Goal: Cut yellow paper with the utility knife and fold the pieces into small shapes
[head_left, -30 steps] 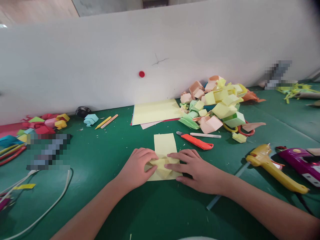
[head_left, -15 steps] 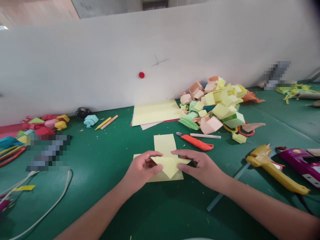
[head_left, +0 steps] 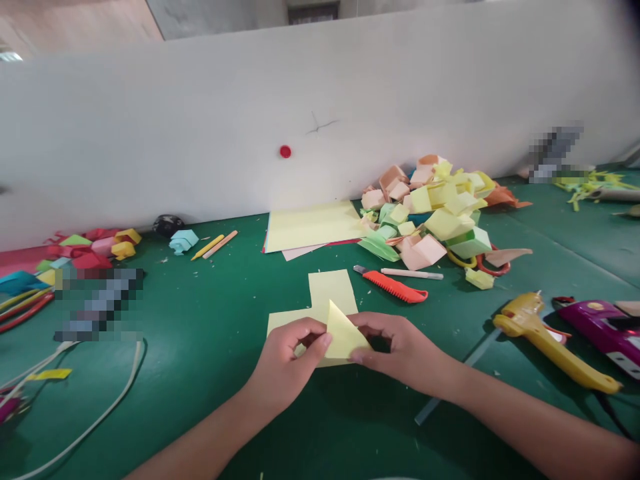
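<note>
A small folded triangle of pale yellow paper (head_left: pixel 344 337) is held up between my two hands, one point upward. My left hand (head_left: pixel 295 350) pinches its left edge between thumb and fingers. At the lower right corner, my right hand (head_left: pixel 395 343) grips it with the thumb in front and the fingers behind. Beneath the hands lie flat pale yellow paper pieces (head_left: pixel 331 290) on the green table, partly covered by the hands. An orange box cutter (head_left: pixel 395 287) with its blade showing lies just beyond my right hand, beside a white stick-like pen (head_left: pixel 413 273).
A heap of folded paper shapes (head_left: pixel 435 207) stands by the white partition (head_left: pixel 200 133), right of stacked paper sheets (head_left: pixel 315 223). To the right lie a yellow glue gun (head_left: pixel 555 340) and a purple tool (head_left: pixel 600 327). Colourful paper pieces (head_left: pixel 95 250) and a white cable (head_left: pixel 115 400) are at left.
The folded paper triangle has been turned in my hands: its point faced down before and now one faces up. Both hands have shifted slightly, still gripping it.
</note>
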A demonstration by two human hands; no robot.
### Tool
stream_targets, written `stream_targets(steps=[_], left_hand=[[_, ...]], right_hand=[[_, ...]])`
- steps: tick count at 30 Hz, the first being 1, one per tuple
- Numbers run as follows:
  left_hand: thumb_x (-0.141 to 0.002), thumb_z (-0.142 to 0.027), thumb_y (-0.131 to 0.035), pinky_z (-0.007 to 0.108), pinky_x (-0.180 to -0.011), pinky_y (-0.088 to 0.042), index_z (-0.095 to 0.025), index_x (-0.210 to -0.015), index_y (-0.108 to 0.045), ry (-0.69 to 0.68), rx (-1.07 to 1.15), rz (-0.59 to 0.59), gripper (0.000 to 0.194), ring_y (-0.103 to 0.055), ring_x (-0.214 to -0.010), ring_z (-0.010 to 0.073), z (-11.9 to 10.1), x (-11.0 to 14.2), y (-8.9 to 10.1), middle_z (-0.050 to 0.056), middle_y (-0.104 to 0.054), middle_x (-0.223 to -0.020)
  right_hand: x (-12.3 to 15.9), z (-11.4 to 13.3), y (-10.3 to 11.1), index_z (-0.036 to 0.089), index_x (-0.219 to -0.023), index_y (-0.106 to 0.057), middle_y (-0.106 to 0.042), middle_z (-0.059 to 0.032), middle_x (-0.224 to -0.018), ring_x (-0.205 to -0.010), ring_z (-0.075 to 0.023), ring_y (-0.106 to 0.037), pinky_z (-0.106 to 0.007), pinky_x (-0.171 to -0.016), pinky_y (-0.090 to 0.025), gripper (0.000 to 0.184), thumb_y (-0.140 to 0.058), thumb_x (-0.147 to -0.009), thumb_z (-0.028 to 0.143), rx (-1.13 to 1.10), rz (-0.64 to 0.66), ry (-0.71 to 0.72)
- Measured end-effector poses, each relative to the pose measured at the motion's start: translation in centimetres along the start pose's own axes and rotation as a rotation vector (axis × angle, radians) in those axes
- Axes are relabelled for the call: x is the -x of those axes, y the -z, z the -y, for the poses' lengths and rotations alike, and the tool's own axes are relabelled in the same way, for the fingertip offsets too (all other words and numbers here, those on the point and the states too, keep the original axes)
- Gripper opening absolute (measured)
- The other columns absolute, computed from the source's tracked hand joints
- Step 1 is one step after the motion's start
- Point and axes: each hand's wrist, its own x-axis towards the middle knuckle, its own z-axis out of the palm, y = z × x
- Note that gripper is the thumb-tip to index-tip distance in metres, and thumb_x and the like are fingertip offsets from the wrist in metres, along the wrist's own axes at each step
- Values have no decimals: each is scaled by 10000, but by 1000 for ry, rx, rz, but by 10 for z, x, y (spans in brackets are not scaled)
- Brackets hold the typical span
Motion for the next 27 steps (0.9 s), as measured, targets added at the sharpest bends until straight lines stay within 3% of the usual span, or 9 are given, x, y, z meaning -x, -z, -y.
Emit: stream_targets(steps=[6, 13, 18, 27], left_hand=[[-950, -345, -516, 245, -593, -410, -201, -807, -621, 5, -107, 123, 229, -541, -675, 146, -5, 6, -3, -5, -607, -745], [-968, -323, -476, 254, -602, -394, -204, -814, -570, -19, -161, 147, 215, -509, -681, 145, -9, 5, -6, -2, -571, -775], [-973, -305, -462, 259, -605, -391, -205, -825, -556, -12, -166, 161, 202, -498, -681, 147, -8, 7, -6, -1, -560, -777], [-969, -274, -455, 256, -612, -377, -217, -845, -543, 8, -189, 185, 162, -496, -702, 147, -10, 7, -7, -14, -559, -802]], right_hand=[[3, 6, 1, 215, -1041, -680, -622, -15, -885, -811, -175, -543, -298, -725, -458, 259, -590, -954, 441, -55, 6, 40], [0, 3, 3, 199, -772, -591, -490, 26, -705, -668, -133, -425, -266, -610, -362, 328, -578, -956, 471, -9, -58, 3], [-1, 1, 3, 196, -762, -577, -472, 37, -683, -630, -120, -398, -259, -581, -346, 333, -601, -941, 476, -67, -46, 2], [-1, 3, 3, 202, -933, -679, -553, 3, -783, -712, -146, -442, -272, -629, -355, 276, -588, -952, 461, -99, -35, 2]])
